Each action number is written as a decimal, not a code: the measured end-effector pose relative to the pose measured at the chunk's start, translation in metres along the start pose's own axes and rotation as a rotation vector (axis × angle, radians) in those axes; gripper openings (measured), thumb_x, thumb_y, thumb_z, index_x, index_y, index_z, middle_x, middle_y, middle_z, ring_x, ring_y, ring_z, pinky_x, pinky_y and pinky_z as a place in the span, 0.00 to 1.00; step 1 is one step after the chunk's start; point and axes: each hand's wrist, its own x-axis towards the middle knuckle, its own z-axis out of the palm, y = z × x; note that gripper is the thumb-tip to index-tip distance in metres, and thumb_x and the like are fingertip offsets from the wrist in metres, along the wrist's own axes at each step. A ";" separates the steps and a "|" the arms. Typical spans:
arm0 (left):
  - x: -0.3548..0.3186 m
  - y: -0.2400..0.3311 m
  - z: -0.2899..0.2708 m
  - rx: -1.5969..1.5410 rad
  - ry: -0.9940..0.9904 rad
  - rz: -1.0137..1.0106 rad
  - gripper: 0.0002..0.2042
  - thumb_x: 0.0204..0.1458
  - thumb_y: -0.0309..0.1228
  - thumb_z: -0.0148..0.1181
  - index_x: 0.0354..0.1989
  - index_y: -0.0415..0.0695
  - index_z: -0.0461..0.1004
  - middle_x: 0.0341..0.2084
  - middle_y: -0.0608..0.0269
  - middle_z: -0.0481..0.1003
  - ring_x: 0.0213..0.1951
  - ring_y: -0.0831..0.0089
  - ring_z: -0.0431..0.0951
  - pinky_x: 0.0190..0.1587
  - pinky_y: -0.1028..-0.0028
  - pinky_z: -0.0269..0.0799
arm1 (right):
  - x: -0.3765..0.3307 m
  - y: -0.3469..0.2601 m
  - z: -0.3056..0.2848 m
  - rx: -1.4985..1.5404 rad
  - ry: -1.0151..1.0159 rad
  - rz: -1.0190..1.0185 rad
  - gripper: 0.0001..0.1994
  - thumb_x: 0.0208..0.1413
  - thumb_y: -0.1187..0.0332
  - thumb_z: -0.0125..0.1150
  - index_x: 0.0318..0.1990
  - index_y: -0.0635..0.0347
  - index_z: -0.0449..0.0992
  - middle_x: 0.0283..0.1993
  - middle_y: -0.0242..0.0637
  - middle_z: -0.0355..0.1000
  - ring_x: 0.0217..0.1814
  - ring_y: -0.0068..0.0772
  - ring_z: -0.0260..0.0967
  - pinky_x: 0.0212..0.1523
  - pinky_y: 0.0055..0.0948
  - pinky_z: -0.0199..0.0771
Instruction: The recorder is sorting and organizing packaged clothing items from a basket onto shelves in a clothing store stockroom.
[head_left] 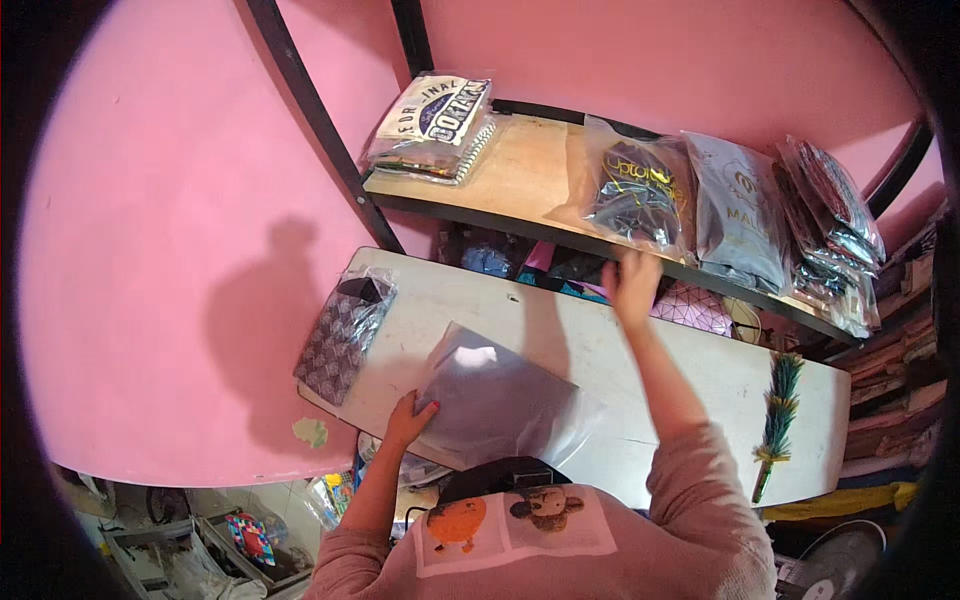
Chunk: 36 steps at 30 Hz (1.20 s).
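Observation:
A flat grey folded item in a clear plastic bag lies on the white board in front of me. My left hand is closed on this bag's left edge, with the thumb over the top. My right hand is stretched forward to the front edge of the wooden shelf, just below a clear bag with a dark folded garment. Its fingers are blurred, and whether they hold anything is not visible. At the board's left end lies a dark patterned garment in clear plastic.
The white board spans the space below the wooden shelf. On the shelf are a stack of bagged garments, a grey bag and more bagged clothes. A green tinsel-like sprig lies at the board's right end.

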 end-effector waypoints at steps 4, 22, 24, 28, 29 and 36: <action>-0.001 0.023 0.010 0.140 0.005 -0.073 0.37 0.42 0.56 0.58 0.51 0.33 0.65 0.41 0.40 0.72 0.46 0.49 0.72 0.49 0.62 0.66 | -0.149 -0.052 -0.031 0.034 -0.619 0.122 0.36 0.40 0.51 0.66 0.58 0.51 0.60 0.58 0.50 0.56 0.57 0.54 0.55 0.50 0.57 0.58; -0.056 0.193 0.201 -0.890 -0.335 -0.013 0.32 0.41 0.25 0.64 0.56 0.37 0.57 0.44 0.58 0.71 0.45 0.68 0.72 0.50 0.70 0.66 | -0.252 0.198 -0.220 0.868 -0.321 0.822 0.05 0.55 0.75 0.51 0.36 0.61 0.74 0.26 0.28 0.70 0.24 0.18 0.64 0.24 0.21 0.65; -0.082 0.247 0.198 -0.889 -0.357 0.066 0.32 0.41 0.25 0.64 0.56 0.36 0.56 0.44 0.57 0.71 0.45 0.68 0.72 0.50 0.70 0.66 | -0.258 0.226 -0.248 0.828 -0.269 0.787 0.06 0.55 0.75 0.51 0.38 0.61 0.74 0.27 0.28 0.71 0.24 0.18 0.64 0.25 0.20 0.65; -0.104 0.255 0.216 -0.525 -0.501 0.023 0.31 0.40 0.25 0.66 0.54 0.36 0.59 0.43 0.56 0.71 0.44 0.69 0.72 0.46 0.70 0.68 | -0.316 0.278 -0.269 0.823 -0.485 1.053 0.12 0.50 0.75 0.59 0.43 0.61 0.71 0.28 0.32 0.73 0.28 0.22 0.69 0.27 0.22 0.70; -0.105 0.217 0.226 -0.525 -0.497 0.025 0.31 0.40 0.25 0.66 0.54 0.36 0.59 0.43 0.56 0.71 0.44 0.69 0.72 0.46 0.70 0.68 | -0.335 0.281 -0.273 0.605 -0.718 1.113 0.15 0.48 0.75 0.62 0.45 0.61 0.70 0.28 0.34 0.73 0.28 0.24 0.71 0.27 0.23 0.71; -0.107 0.143 0.244 -0.276 -0.443 0.025 0.16 0.37 0.24 0.67 0.36 0.39 0.70 0.26 0.59 0.74 0.30 0.72 0.74 0.33 0.72 0.70 | -0.380 0.269 -0.314 1.060 -0.623 1.307 0.21 0.43 0.72 0.68 0.45 0.63 0.65 0.33 0.40 0.72 0.29 0.32 0.72 0.28 0.31 0.76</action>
